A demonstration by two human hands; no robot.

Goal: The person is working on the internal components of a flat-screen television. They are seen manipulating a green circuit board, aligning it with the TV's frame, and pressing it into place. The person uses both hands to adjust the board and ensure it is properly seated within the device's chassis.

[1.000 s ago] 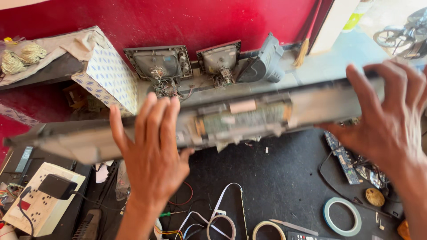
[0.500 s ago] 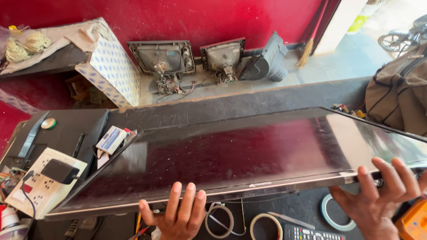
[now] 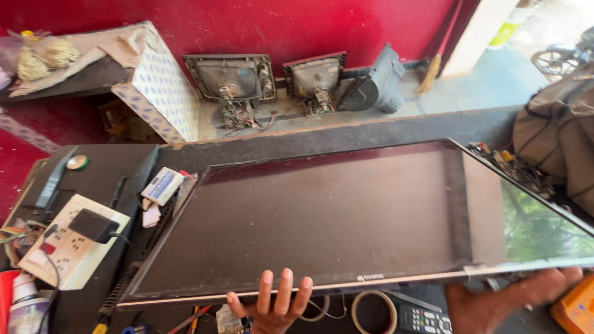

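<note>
A large flat television panel (image 3: 346,216) with a dark glossy screen lies nearly level, screen up, over the black workbench (image 3: 346,131). My left hand (image 3: 272,306) grips its near bottom edge from underneath, fingers curled up over the bezel. Under the panel's near right corner, my right hand (image 3: 510,298) supports it from below. Tape rolls (image 3: 371,312) and a remote control (image 3: 424,320) lie beneath the panel's near edge.
A white power strip (image 3: 71,247) with a black adapter sits at the bench's left, beside a small blue-and-white box (image 3: 162,185). Old tube television parts (image 3: 232,83) stand against the red wall. A brown bag (image 3: 557,133) is at right, an orange box (image 3: 575,309) at bottom right.
The panel was held on edge with its back toward me; it has been turned over and lowered flat, screen up. Both hands shifted to its near edge.
</note>
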